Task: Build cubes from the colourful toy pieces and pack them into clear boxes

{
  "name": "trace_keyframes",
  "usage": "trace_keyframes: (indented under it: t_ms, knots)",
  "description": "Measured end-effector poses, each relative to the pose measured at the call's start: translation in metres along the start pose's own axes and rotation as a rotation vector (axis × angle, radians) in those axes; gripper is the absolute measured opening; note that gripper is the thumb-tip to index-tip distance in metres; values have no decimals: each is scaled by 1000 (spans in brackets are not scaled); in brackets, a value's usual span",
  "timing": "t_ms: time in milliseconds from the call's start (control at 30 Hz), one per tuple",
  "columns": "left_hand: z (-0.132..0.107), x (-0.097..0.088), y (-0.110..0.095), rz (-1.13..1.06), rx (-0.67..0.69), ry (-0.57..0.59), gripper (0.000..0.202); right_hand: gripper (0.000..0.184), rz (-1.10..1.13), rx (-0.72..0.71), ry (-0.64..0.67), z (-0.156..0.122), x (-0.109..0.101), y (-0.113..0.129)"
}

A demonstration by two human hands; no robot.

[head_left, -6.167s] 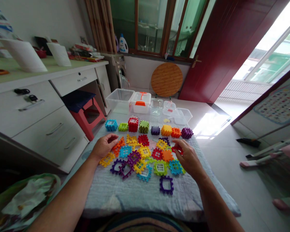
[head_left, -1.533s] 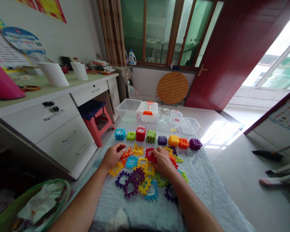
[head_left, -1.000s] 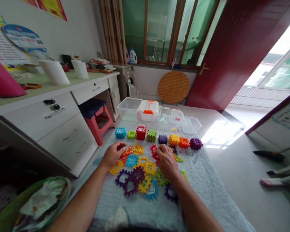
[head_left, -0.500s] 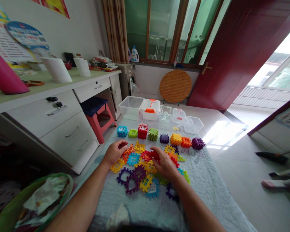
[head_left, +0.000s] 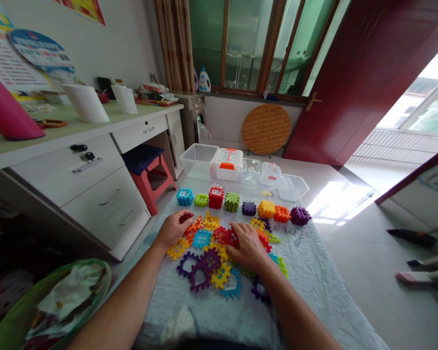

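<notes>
A pile of flat, toothed plastic tiles (head_left: 211, 260) in many colours lies on a pale blue quilted cloth (head_left: 306, 272). My left hand (head_left: 173, 227) rests at the pile's left edge, fingers curled over an orange tile (head_left: 194, 225). My right hand (head_left: 247, 246) lies on the middle of the pile, its fingers pressed on red tiles (head_left: 227, 236). Beyond the pile stands a row of several assembled cubes, from a blue cube (head_left: 184, 197) on the left to a purple cube (head_left: 300, 216) on the right.
Clear plastic boxes (head_left: 198, 161) and a lidded box with an orange latch (head_left: 226, 165) stand past the cubes. A white desk with drawers (head_left: 95, 170) and a red stool (head_left: 148, 177) are to the left. A green bag (head_left: 54, 304) sits at lower left.
My right hand came in from the pile's right side to its middle, lifted a red tile and has lowered it onto the pile again. My left hand has stayed at the left edge.
</notes>
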State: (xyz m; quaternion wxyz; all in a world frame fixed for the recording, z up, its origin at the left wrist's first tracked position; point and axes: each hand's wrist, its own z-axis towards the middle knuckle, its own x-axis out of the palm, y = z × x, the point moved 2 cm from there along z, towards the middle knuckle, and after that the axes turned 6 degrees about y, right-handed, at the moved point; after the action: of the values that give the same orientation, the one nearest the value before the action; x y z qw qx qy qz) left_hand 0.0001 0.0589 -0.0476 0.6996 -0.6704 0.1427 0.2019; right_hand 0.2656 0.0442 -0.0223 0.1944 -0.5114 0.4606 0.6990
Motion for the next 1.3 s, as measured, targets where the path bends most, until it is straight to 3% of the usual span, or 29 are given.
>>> trace_keyframes:
  t_ms: [167,300,400,633,833,967,1167,1233,1300]
  knots:
    - [1,0,1,-5,0,-2,31,61,-4,11,-6,1,2,1]
    - [2,0,3,21,13,4,30,66,48,30,-103,6,5,1]
    - [2,0,4,42,28,4,30,58,100,-43,-159,12,7,4]
    - [2,-1,7,35,32,7,29,24,26,-150,-33,16,9,16]
    - [1,-1,3,52,29,17,29,31,-33,-85,-43,14,7,17]
    - [0,0,-1,100,50,35,28,26,-39,-25,-58,15,10,16]
    - [-9,-5,-32,281,263,-23,24,40,80,-72,-82,14,10,16]
    - [-14,-4,-51,298,342,23,23,47,128,-113,-101,12,10,14]
    - [-19,2,-69,309,390,148,29,50,153,-154,-118,10,10,12]
